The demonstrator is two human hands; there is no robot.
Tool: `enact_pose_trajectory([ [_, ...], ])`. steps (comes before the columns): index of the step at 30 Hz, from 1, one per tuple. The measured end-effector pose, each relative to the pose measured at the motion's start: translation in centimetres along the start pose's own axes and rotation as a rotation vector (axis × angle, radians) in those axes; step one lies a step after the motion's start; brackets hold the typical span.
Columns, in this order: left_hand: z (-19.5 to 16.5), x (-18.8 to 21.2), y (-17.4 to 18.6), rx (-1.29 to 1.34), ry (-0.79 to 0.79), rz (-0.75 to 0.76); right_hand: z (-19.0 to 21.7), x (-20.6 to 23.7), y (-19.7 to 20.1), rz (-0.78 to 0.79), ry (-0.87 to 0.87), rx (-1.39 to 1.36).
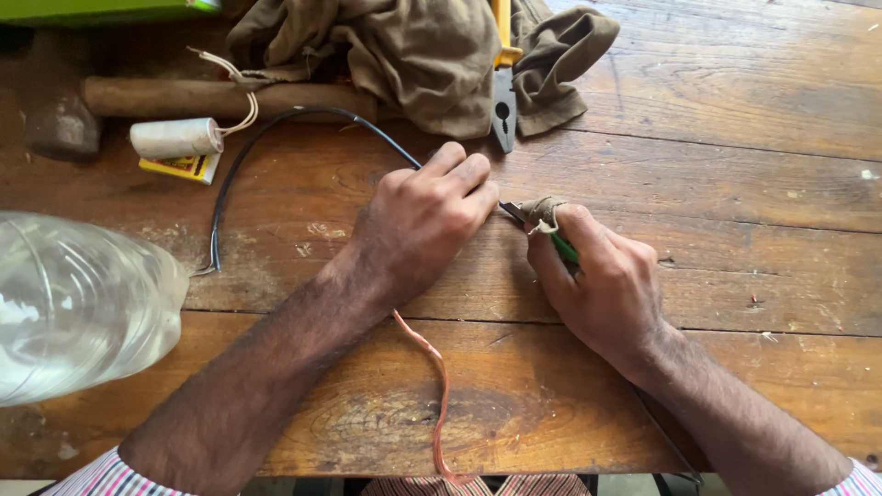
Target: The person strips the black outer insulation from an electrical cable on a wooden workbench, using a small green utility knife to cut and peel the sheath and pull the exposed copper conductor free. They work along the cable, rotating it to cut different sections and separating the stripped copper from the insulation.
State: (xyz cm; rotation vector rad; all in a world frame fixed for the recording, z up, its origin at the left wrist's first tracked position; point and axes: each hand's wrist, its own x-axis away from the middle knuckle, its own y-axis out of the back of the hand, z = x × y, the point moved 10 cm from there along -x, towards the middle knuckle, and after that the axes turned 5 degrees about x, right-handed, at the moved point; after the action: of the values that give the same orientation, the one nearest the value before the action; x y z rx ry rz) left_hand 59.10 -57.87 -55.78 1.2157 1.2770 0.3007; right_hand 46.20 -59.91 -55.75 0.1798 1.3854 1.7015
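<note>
- At the far left, a clear plastic bottle (78, 308) lies on its side on the wooden table (735, 184), well apart from the hands.
- Behind it lie a hammer (184, 99), a small white cylinder with two pale leads (176, 138) and a yellow card (181, 166) under it.
- A black cable (241, 158) arcs from a bared end near the bottle up and over into the left hand (418, 220).
- The left hand is closed in a fist around the cable, knuckles up, pinning it to the table just beside the tool tip.
- A bare copper strand (439, 386) trails from under the left wrist toward the table's near edge.
- The right hand (606, 285) is closed around a green-handled tool (562, 248); its dark metal tip (512, 212) points at the left fist, and a scrap of cloth (542, 214) wraps the forefinger.
- Whether the tip touches the cable cannot be told; the fingers hide the meeting point.
- Judgement: the step goes best with the cable held flat and close to the tip, and the tool worked away from the left fingers with light pressure, so only the sheath is cut.
- Behind the hands, a heap of olive cloth (413, 55) and yellow-handled pliers (503, 87) lie near but apart.
- The trailing copper strand and the loose cable loop could snag a forearm; nothing else crowds the work.
</note>
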Motion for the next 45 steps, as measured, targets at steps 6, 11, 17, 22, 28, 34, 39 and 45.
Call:
enact_pose_trajectory([
  [6, 0.4, 0.1, -0.6, -0.015, 0.012, 0.018, 0.3, 0.1, -0.5, 0.001, 0.042, 0.033],
  [11, 0.1, 0.4, -0.2, 0.026, 0.025, 0.027, 1.1, 0.3, -0.5, 0.024, 0.101, 0.072],
  [17, 0.7, 0.5, -0.6, 0.13, 0.11, 0.041, 2.1, 0.0, 0.1, 0.038, 0.258, 0.152],
  [22, 2.5, 0.2, -1.3, 0.38, 0.286, 0.027, 1.9, 0.0, 0.2, 0.063, 0.276, 0.119],
  [28, 3.8, 0.8, -1.2, 0.578, 0.46, -0.051, 0.7, 0.1, -0.2, 0.138, 0.161, 0.055],
  [34, 3.7, 0.6, -0.5, 0.552, 0.42, -0.076, 0.8, 0.4, -0.1, 0.14, 0.167, 0.057],
  [39, 3.8, 0.9, -0.6, 0.572, 0.449, -0.058, 1.0, 0.9, -0.1, 0.16, 0.182, 0.035],
  [45, 3.6, 0.9, -0.1, 0.566, 0.446, -0.062, 0.8, 1.7, -0.1, 0.188, 0.127, 0.132],
])
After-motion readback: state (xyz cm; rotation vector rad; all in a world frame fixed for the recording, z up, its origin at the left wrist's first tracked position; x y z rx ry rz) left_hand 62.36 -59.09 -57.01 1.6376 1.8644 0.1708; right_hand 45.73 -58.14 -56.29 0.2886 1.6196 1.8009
